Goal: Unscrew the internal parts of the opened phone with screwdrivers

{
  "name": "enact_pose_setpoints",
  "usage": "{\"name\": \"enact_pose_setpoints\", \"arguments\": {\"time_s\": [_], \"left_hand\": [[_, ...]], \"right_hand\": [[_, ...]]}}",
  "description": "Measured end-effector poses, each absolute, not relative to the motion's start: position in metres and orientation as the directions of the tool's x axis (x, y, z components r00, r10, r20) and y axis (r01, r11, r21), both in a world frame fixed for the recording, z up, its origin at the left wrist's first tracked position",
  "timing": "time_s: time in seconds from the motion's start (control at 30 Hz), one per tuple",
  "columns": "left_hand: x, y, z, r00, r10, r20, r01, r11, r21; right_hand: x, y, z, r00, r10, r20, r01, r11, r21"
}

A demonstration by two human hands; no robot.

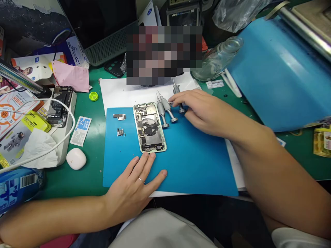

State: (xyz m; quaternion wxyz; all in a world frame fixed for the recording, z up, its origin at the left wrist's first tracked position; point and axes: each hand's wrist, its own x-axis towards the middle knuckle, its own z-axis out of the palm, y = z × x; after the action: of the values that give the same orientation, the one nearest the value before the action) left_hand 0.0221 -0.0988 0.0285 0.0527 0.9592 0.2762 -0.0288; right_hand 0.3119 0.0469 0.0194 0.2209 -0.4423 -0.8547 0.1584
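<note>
An opened phone (150,127) with its inner parts bare lies on a blue mat (196,165). My left hand (137,182) rests on the mat with fingers spread, the fingertips at the phone's lower edge. My right hand (201,108) reaches over a grey screwdriver (176,89), its fingers apart and straddling the handle; a firm grip does not show. Two more grey screwdrivers (160,112) lie side by side between that hand and the phone. Left of the phone sit a small metal-shielded part (120,117) and a smaller loose part (120,132).
A glass jar (219,60) stands behind, near a blurred-out patch. Boxes, a white cable (73,117) and a white rounded case (76,158) crowd the left. A green cap (93,96) lies near a pink cloth (72,75). A large blue sheet (279,75) covers the right.
</note>
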Motion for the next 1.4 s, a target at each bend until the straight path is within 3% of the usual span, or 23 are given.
{"name": "enact_pose_setpoints", "arguments": {"time_s": [0.43,0.6,0.97,1.23,1.4], "left_hand": [[0.021,-0.098,0.03,0.845,0.527,-0.09,0.534,-0.84,0.095],[0.021,-0.097,0.029,0.842,0.531,-0.093,0.538,-0.838,0.094],[0.021,-0.097,0.03,0.844,0.53,-0.082,0.535,-0.84,0.086],[0.02,-0.098,0.03,0.848,0.525,-0.075,0.53,-0.844,0.085],[0.021,-0.097,0.03,0.848,0.526,-0.073,0.53,-0.845,0.071]], "right_hand": [[0.317,0.042,0.029,-0.576,0.78,0.246,0.71,0.626,-0.322],[0.31,0.04,0.03,-0.62,0.729,0.292,0.639,0.684,-0.351],[0.308,0.042,0.026,-0.697,0.695,0.177,0.594,0.697,-0.402],[0.299,0.039,0.037,-0.571,0.672,0.471,0.53,0.74,-0.413],[0.295,0.037,0.037,-0.526,0.563,0.638,0.487,0.814,-0.316]]}}
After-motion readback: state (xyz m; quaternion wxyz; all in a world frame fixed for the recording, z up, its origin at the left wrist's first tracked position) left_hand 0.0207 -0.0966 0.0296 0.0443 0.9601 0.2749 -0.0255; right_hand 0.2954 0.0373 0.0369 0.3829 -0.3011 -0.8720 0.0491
